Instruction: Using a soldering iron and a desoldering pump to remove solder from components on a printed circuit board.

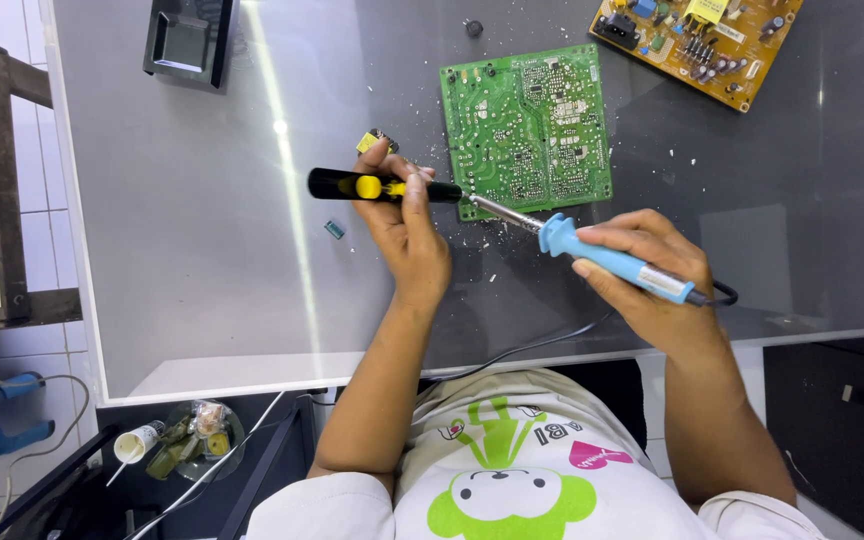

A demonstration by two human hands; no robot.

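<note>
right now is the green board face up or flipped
Flipped: the green board shows its solder side, traces and joints, no components standing on it.

one head camera looks straight down, close over the glass table [202, 250]

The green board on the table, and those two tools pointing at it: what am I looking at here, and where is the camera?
The camera sits on a person's head and looks down at their own two bare hands over a grey table. The left hand grips a black and yellow pump tool. The right hand holds a blue soldering iron, with its metal tip at the lower edge of the green circuit board. Both tools meet near that edge. White crumbs lie scattered about it. Farther back lie an orange circuit board and a black tray. A small part lies left of the hands.
</note>
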